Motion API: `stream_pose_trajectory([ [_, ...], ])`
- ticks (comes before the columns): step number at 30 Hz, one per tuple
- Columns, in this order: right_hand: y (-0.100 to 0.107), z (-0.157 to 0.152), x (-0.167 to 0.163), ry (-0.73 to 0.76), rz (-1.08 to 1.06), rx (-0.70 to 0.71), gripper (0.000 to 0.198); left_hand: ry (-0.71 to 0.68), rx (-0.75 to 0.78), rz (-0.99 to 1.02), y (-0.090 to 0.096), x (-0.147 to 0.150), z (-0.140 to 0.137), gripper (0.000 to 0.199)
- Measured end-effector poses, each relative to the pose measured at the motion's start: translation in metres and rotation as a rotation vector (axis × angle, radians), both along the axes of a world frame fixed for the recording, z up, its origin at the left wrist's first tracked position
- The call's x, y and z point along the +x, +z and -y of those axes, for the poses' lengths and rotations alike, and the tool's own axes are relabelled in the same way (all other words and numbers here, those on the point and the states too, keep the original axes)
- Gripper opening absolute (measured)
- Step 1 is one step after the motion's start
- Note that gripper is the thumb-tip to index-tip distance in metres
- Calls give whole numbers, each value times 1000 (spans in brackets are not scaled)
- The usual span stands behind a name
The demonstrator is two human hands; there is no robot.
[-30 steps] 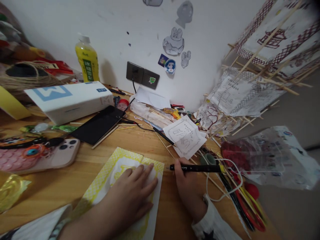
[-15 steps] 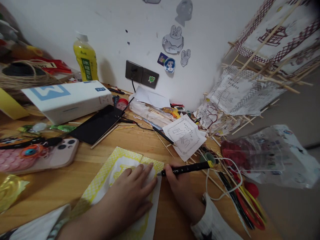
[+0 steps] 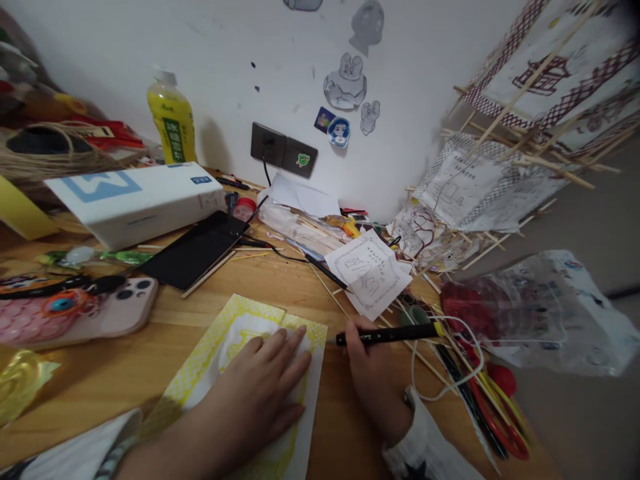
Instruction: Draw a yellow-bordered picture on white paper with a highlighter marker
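Observation:
A white sheet of paper (image 3: 306, 437) with a yellow lattice border and a yellow drawing lies on the wooden table. Flat across it rests my left hand (image 3: 267, 380), fingers stretched out, covering much of the drawing. Just right of the sheet, my right hand (image 3: 367, 363) pinches a black marker pen (image 3: 400, 333) with a yellow end. The pen lies almost level, its tip pointing left toward the paper's right edge and slightly apart from it. Beyond the right hand is a small white sheet (image 3: 370, 272) with a black line drawing.
On the left are a pink phone (image 3: 125, 307), a black tablet (image 3: 195, 248), a white box (image 3: 140, 203) and a yellow drink bottle (image 3: 173, 120). To the right lie thin sticks, a white cord (image 3: 483, 360), red-handled scissors (image 3: 500, 427), a plastic bag (image 3: 565, 313) and a stick-and-paper lantern (image 3: 540, 80).
My right hand has moved a little to the right with the marker pen, drawing its tip away from the paper's edge. My left hand stays in place on the sheet.

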State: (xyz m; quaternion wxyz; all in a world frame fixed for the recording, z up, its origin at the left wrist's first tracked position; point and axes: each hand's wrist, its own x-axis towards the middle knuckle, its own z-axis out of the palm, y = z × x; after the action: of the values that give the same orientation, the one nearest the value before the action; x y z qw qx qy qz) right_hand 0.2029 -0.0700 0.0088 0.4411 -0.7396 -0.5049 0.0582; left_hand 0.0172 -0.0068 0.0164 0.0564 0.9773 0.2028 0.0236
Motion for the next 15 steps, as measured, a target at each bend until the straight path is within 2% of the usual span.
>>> stream_pose_trajectory([
  [11,-6,0,-11,129,-98,-29,27,-2,34,30,-1,1,0,55],
  [15,-5,0,-11,106,-79,-35,27,-3,45,54,-7,0,0,56],
])
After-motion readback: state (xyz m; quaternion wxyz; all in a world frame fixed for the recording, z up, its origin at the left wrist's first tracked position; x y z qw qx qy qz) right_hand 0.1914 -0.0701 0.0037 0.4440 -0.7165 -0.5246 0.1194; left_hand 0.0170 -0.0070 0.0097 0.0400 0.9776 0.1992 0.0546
